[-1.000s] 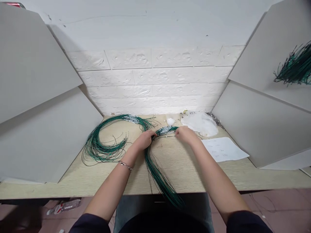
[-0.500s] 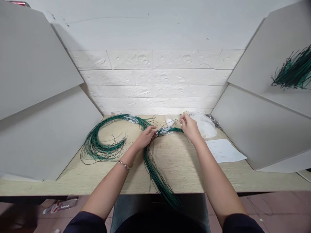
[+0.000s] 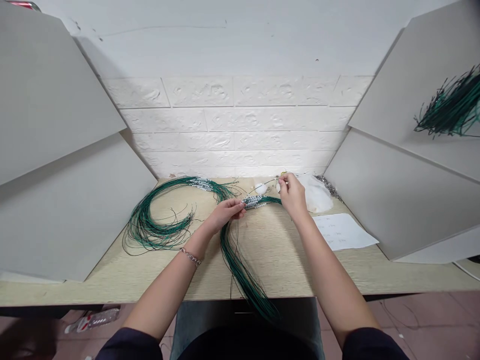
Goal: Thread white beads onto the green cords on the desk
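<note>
While the left hand (image 3: 225,214) clamps tight around the beaded cords (image 3: 253,201), the right hand (image 3: 293,196) is up and pinching — thumb and fingers together on a thin dark strand (image 3: 267,181) that arcs back over the beads. That's the action from the head view: the left grip closed on the bundle right beside the white beads, the right grip closed at the strand's far end, the two hands apart with the beaded stretch between them.

The bundle sits mid-surface (image 3: 270,260), with its green tail (image 3: 243,275) dropping from the left hand over the front edge toward the person's lap. Just left of it lies a big loose coil (image 3: 150,225) of more green cord, its own white beads near the back wall.

Room's tight on the right — a white bag (image 3: 317,195) sits just behind the right hand, with a sheet of paper (image 3: 341,231) nearer the right-hand board (image 3: 405,175). The left-hand board (image 3: 56,150) closes off the other side, just past the coil's outer loops.
</note>
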The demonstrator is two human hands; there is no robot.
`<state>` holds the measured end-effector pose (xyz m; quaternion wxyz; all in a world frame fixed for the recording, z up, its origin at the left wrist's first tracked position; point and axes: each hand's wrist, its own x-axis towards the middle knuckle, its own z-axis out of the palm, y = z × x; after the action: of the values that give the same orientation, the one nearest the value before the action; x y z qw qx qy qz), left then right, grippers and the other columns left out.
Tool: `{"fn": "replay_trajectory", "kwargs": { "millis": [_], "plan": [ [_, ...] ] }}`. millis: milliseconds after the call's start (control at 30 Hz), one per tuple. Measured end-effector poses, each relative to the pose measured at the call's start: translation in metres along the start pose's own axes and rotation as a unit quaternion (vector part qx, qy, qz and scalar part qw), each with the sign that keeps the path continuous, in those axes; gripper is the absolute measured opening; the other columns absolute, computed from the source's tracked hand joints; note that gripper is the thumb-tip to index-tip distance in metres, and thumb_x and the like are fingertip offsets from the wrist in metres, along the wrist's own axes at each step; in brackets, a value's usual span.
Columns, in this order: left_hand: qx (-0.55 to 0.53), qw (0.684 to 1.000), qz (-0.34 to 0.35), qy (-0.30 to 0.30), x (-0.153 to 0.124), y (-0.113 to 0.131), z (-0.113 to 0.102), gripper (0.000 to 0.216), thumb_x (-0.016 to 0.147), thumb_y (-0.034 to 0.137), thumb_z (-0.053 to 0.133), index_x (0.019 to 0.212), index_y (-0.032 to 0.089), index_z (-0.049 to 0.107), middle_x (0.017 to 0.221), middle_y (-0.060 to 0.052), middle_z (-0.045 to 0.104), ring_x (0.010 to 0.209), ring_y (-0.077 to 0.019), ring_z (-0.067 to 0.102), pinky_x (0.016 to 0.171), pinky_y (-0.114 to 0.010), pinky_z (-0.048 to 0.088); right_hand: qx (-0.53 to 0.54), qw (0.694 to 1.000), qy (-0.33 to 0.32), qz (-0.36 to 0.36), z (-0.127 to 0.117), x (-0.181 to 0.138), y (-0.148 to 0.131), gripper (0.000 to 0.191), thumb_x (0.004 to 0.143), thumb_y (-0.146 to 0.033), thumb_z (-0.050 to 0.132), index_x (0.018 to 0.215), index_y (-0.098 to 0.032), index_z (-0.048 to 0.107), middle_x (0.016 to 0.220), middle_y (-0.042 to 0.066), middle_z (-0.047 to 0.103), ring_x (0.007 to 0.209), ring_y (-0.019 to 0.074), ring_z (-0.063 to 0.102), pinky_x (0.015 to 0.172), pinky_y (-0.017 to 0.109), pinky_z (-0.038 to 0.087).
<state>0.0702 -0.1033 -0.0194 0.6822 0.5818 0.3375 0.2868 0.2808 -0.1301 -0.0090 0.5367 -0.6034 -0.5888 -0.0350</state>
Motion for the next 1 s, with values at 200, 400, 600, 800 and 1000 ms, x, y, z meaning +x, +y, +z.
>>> {"fn": "replay_trajectory", "kwargs": {
  "millis": [200,400,600,800,1000],
  "plan": [
    [0.003,1.0,-0.001,0.004,0.0016,-0.0016,-0.0017,0.031,0.065,0.039,0.063,0.071,0.011,0.052,0.067,0.0,0.053,0.057,-0.0054,0.046,0.056,-0.018,0.035,0.006,1.0,-0.008,-0.013,0.0011,-0.0004,-0.0009,0.008,0.077,-0.017,0.038,0.076,-0.018,0.046,0.074,0.002,0.052,0.068,0.0145,0.047,0.064,0.025,0.037],
    [0.006,1.0,0.004,0.019,0.0019,-0.0018,-0.0016,0.03,0.064,0.038,0.064,0.071,0.011,0.053,0.066,0.0,0.053,0.056,-0.0052,0.046,0.056,-0.018,0.035,0.003,1.0,0.003,-0.016,0.0015,-0.0006,-0.0003,0.008,0.077,-0.017,0.038,0.075,-0.018,0.046,0.075,0.003,0.052,0.069,0.0147,0.047,0.065,0.026,0.038],
    [0.004,1.0,0.002,0.023,0.0023,-0.0026,-0.001,0.03,0.064,0.038,0.064,0.069,0.011,0.053,0.065,0.0,0.053,0.055,-0.0046,0.045,0.055,-0.017,0.034,0.001,1.0,-0.002,-0.013,0.0021,-0.0002,0.0,0.008,0.077,-0.018,0.038,0.076,-0.018,0.046,0.075,0.003,0.052,0.069,0.015,0.047,0.066,0.026,0.038],
    [-0.005,0.998,-0.001,0.059,0.0051,-0.0054,-0.001,0.033,0.061,0.041,0.065,0.069,0.01,0.054,0.064,-0.001,0.054,0.053,-0.0051,0.045,0.051,-0.017,0.034,-0.003,1.0,-0.001,-0.016,0.0019,0.0001,0.0003,0.008,0.077,-0.018,0.038,0.076,-0.018,0.046,0.076,0.003,0.051,0.07,0.0151,0.047,0.067,0.027,0.038],
    [0.014,0.997,0.002,0.075,0.0074,-0.0095,-0.0027,0.034,0.062,0.043,0.064,0.064,0.011,0.052,0.062,-0.001,0.054,0.05,-0.005,0.044,0.049,-0.017,0.034,-0.006,1.0,-0.01,-0.009,0.0016,0.0001,-0.0006,0.009,0.077,-0.019,0.038,0.077,-0.018,0.047,0.079,0.004,0.052,0.072,0.0158,0.047,0.068,0.028,0.038]
  ]
}}
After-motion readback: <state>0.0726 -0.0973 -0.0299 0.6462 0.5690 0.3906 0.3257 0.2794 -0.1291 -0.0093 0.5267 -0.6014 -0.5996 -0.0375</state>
